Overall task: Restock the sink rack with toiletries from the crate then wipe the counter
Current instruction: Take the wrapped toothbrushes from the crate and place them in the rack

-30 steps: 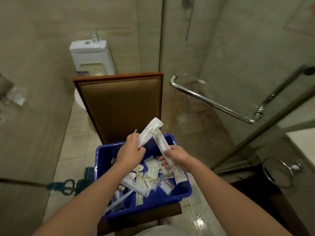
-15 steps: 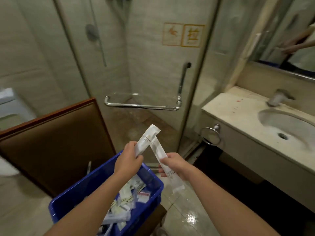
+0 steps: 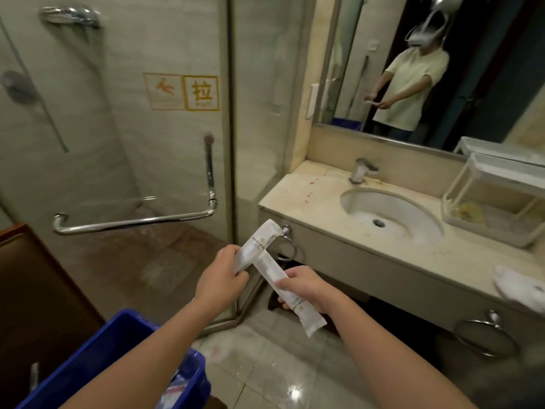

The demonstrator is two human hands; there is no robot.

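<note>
Left hand (image 3: 221, 278) is gripping one white packet (image 3: 257, 242), fingers curled round it. Right hand (image 3: 303, 286) is pinching a second packet (image 3: 307, 316). Blue crate (image 3: 112, 358) is sitting at 7 o'clock of the hands. Sink rack (image 3: 495, 202) is standing at 2 o'clock on the tabletop (image 3: 300, 196).

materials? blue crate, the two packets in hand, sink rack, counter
Blue crate: moulded plastic, going by the uniform colour, slight sheen and rolled rim.
Left packet and right packet: matte white wrappers, paper or film; creased, small print.
Sink rack: smooth white, thin posts; plastic or coated metal, cannot tell.
Counter: beige polished stone, probably marble or a look-alike; faint veining.
</note>
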